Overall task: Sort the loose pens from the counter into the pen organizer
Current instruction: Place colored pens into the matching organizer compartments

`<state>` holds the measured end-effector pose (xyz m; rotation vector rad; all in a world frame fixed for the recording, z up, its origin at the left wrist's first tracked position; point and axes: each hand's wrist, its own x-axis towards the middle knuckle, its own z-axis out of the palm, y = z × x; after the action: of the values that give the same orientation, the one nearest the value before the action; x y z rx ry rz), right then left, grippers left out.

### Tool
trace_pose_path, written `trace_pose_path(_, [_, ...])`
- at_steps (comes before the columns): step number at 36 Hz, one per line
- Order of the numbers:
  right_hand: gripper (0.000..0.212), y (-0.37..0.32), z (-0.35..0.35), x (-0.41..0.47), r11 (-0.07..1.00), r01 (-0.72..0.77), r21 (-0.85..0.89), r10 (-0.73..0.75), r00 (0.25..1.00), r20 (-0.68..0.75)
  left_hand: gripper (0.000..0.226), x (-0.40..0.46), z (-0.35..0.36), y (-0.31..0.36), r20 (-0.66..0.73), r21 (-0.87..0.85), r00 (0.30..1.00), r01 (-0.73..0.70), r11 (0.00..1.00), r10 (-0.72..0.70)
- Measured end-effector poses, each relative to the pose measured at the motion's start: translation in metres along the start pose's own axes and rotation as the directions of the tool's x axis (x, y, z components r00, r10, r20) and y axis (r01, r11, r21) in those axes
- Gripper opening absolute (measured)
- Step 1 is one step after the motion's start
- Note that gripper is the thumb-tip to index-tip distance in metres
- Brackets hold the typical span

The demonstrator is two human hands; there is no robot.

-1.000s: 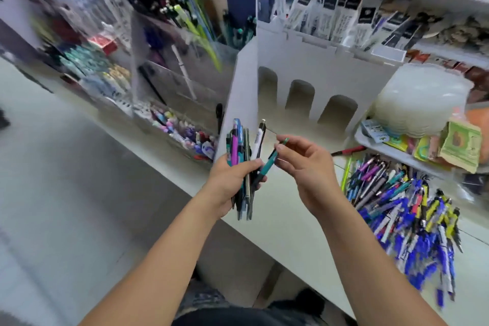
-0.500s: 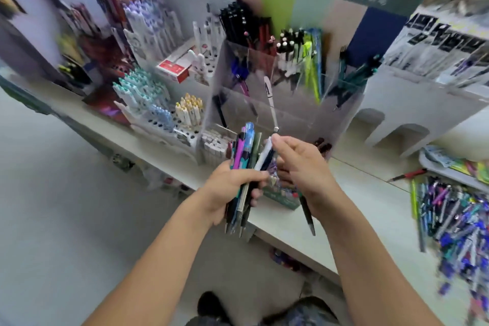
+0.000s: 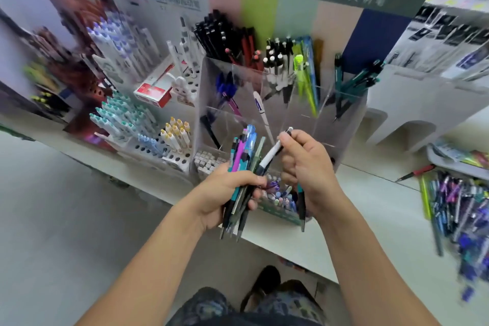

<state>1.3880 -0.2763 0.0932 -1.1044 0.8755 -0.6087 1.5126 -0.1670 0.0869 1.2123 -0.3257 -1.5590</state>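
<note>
Illumination is bright, even and diffuse, seemingly from overhead; no hard shadows fall on the table [image 3: 370,201], only a soft dark band beneath its front edge. The clear pen organizer [image 3: 264,103] shows faint pale reflections on its walls but no strong glare. Sharpness is best at centre: the left hand [image 3: 225,193] and right hand [image 3: 307,167] are reasonably defined, though slightly soft. Motion blur smears the outer field, worst at the loose pens [image 3: 460,214] on the right and the display racks [image 3: 113,61] on the left. Wide-angle distortion bends the table edge and shelving. Signage text overhead is legible but soft.
</note>
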Motion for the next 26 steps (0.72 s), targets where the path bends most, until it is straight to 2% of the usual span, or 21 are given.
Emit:
trace_pose_path(3, [0.018, -0.006, 0.005, 0.009, 0.998, 0.067, -0.008, -0.068, 0.993, -0.099, 0.021, 0.01, -0.002, 0.011, -0.047, -0.1, 0.998, -0.044, 0.994, 0.04])
trace_pose_path(5, [0.018, -0.011, 0.007, 0.009, 0.991, 0.132, -0.031, -0.135, 0.983, -0.122, 0.019, 0.015, -0.003, 0.018, -0.061, -0.095, 0.995, -0.086, 0.992, 0.081])
trace_pose_path(7, [0.015, -0.016, 0.008, 0.009, 0.977, 0.207, -0.046, -0.212, 0.965, -0.154, 0.026, 0.02, -0.003, 0.027, -0.078, -0.095, 0.99, -0.124, 0.988, 0.117])
trace_pose_path(10, [0.009, -0.022, 0.007, 0.009, 0.921, 0.361, -0.146, -0.387, 0.892, -0.232, 0.035, 0.029, -0.003, 0.037, -0.096, -0.159, 0.986, -0.148, 0.976, 0.134])
trace_pose_path(12, [0.008, -0.026, 0.01, 0.01, 0.862, 0.446, -0.24, -0.498, 0.832, -0.244, 0.032, 0.034, -0.003, 0.044, -0.081, -0.188, 0.988, -0.144, 0.972, 0.131])
trace_pose_path(15, [0.007, -0.033, 0.024, 0.013, 0.809, 0.491, -0.322, -0.573, 0.782, -0.247, 0.019, 0.042, -0.007, 0.056, -0.014, -0.341, 0.995, -0.099, 0.935, 0.1])
trace_pose_path(18, [0.007, -0.04, 0.041, 0.012, 0.684, 0.541, -0.489, -0.686, 0.706, -0.179, 0.016, 0.051, -0.014, 0.067, 0.057, -0.491, 0.995, -0.041, 0.87, 0.079])
trace_pose_path(22, [0.008, -0.047, 0.063, 0.009, 0.567, 0.61, -0.554, -0.799, 0.572, -0.188, 0.02, 0.058, -0.025, 0.082, 0.172, -0.468, 0.979, -0.017, 0.883, 0.11])
trace_pose_path(24, [0.005, -0.049, 0.069, 0.015, 0.56, 0.602, -0.57, -0.806, 0.555, -0.205, 0.035, 0.06, -0.029, 0.088, 0.267, -0.497, 0.956, 0.025, 0.868, 0.125])
trace_pose_path(26, [0.005, -0.049, 0.072, 0.023, 0.613, 0.578, -0.539, -0.775, 0.574, -0.266, 0.051, 0.065, -0.034, 0.091, 0.3, -0.478, 0.941, 0.009, 0.878, 0.154])
